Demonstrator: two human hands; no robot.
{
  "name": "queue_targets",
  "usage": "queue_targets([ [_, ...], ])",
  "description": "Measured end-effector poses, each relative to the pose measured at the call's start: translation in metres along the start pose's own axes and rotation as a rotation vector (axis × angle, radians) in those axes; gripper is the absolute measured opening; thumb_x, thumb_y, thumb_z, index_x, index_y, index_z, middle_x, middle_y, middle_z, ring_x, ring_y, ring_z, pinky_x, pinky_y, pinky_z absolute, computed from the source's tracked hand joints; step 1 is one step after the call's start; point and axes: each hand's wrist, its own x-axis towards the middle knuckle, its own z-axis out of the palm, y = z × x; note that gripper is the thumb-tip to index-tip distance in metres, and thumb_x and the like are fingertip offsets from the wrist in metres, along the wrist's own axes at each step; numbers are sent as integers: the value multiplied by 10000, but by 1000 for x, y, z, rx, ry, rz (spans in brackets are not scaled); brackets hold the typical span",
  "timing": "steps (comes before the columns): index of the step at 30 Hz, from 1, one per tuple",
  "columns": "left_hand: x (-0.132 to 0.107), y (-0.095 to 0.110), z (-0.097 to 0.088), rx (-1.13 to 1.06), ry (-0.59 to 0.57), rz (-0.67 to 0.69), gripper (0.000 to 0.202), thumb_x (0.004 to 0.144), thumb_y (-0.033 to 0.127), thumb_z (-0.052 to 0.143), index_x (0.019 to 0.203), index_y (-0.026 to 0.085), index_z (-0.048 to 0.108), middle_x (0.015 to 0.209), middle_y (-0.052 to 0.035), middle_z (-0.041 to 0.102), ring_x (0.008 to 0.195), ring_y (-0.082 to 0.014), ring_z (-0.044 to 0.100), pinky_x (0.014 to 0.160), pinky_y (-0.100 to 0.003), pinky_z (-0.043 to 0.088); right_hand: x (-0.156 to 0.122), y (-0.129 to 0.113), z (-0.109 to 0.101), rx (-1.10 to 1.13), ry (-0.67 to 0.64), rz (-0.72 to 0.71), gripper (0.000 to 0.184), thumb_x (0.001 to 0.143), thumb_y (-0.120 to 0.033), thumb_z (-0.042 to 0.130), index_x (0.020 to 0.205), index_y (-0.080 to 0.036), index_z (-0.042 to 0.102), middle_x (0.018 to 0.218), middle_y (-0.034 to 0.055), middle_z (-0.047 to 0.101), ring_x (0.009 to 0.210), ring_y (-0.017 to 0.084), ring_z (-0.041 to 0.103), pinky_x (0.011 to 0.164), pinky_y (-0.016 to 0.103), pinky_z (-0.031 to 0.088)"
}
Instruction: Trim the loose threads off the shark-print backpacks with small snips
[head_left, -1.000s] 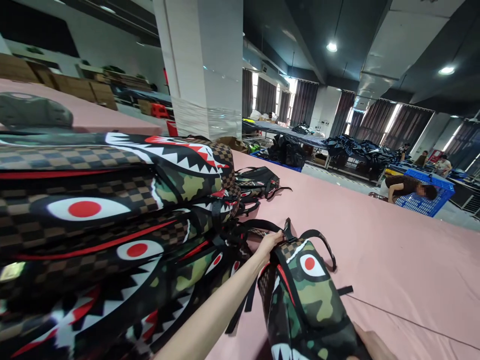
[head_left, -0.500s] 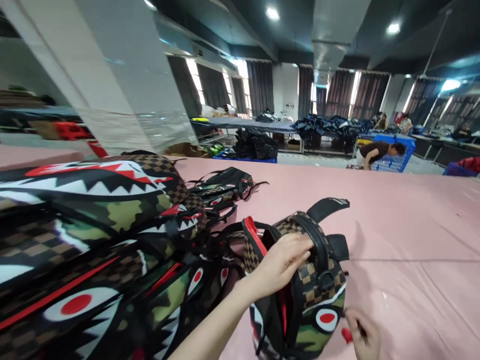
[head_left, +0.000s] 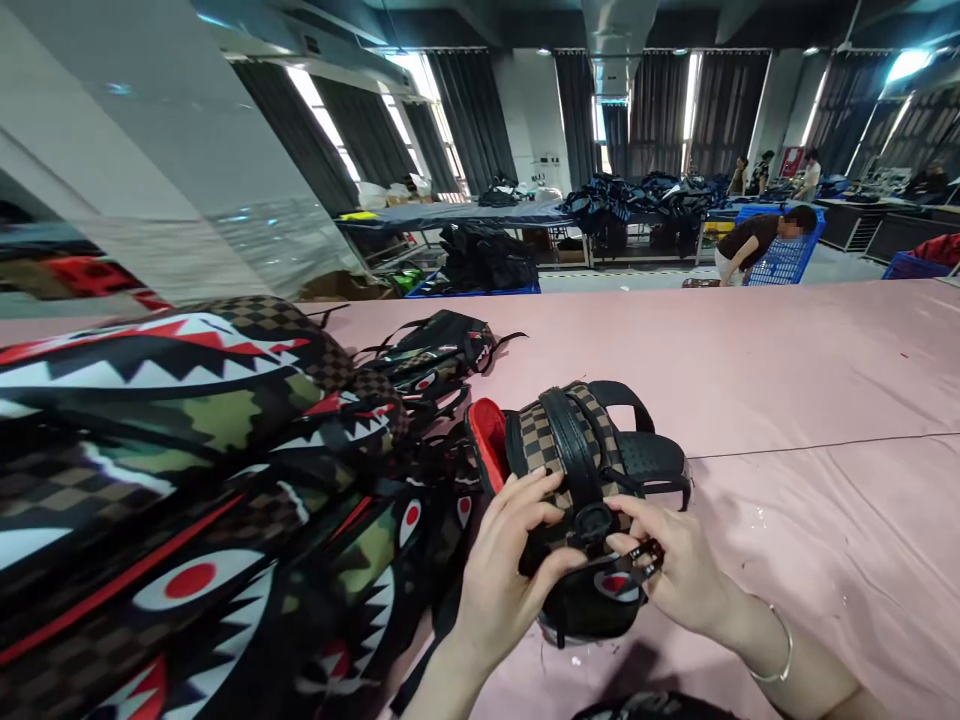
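Observation:
A small backpack (head_left: 536, 430) with brown checks, camouflage and a shark eye lies on the pink table in front of me. Its compartment gapes on the left, showing a red lining (head_left: 490, 435). My left hand (head_left: 506, 560) curves over the near side of the backpack, fingers and thumb gripping it beside the black top handle (head_left: 568, 445). Between the bent fingers of my right hand (head_left: 671, 560) is a small glossy dark-brown piece (head_left: 646, 557), whose kind I cannot make out. The right fingertips touch a round black fitting (head_left: 595, 522) at the handle's base.
Piled shark-print backpacks (head_left: 202, 480) cover the left of the pink table (head_left: 810, 390). Another backpack (head_left: 442, 350) lies behind them. A dark item (head_left: 652, 706) shows at the bottom edge. Across the aisle, a person (head_left: 750, 245) bends beside a blue crate (head_left: 787, 250).
My left hand has come off the open compartment and moved to the handle's base. My right hand has risen from beside the backpack to the handle fitting. The backpack is turned and tilted.

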Motion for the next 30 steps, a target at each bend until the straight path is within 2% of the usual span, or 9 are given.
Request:
queue_targets([
  [3,-10,-2,-5,52,-24,0,303,717,350,648,899,186,471,1146,-140,561,1181,-272,450,943,-504,438,3,-5,-1,211,-139,-34,138,843,-260,487,881,-171,587,622,-26,547,541,63,490,547,182,411],
  [6,-16,-3,-10,82,-24,-4,269,728,303,642,892,183,466,1144,-140,544,1190,-269,437,929,-482,455,3,-4,-2,305,-193,-55,161,819,-235,515,677,-167,548,606,-24,552,545,60,487,545,176,400],
  [9,-18,-3,-13,71,-23,-15,243,733,255,642,887,186,467,1142,-128,540,1182,-258,450,928,-466,462,2,1,-4,180,-57,75,44,785,-221,555,791,-179,544,732,-3,584,648,90,536,613,202,439],
  [12,-17,-1,-13,72,-18,0,194,738,184,632,861,184,483,1141,-114,544,1171,-242,464,937,-438,462,0,5,-8,42,-11,153,248,787,-244,564,1016,-189,487,927,38,588,812,131,559,717,248,468],
  [17,-11,8,-9,121,35,-17,86,784,100,530,774,185,522,1047,-65,596,1095,-203,523,907,-374,473,2,11,-13,-107,-19,-83,183,848,-233,491,1026,-197,511,897,36,614,776,123,566,686,247,464],
  [21,-6,15,-9,154,126,-161,89,814,126,480,756,190,502,917,-45,614,936,-169,579,815,-340,478,9,16,-13,-147,75,-272,189,794,-274,585,954,-176,570,768,23,638,564,86,519,563,221,438],
  [24,-5,17,-12,113,162,-229,99,830,132,453,758,191,486,922,-47,610,892,-150,588,783,-308,479,16,18,-16,-130,82,-362,133,801,-260,573,879,-154,593,651,4,608,486,66,459,496,205,388],
  [27,-8,15,-15,60,103,-182,91,833,131,455,807,191,519,1005,-58,604,934,-145,587,798,-281,493,20,17,-20,-127,39,-412,108,814,-228,546,850,-140,596,574,-14,548,485,64,436,468,197,342],
  [30,-14,11,-15,134,54,-71,78,791,167,551,867,183,552,1074,-80,578,981,-172,575,839,-304,498,23,18,-22,-146,-27,-425,119,810,-236,550,856,-136,596,553,-24,511,484,65,416,460,200,319],
])
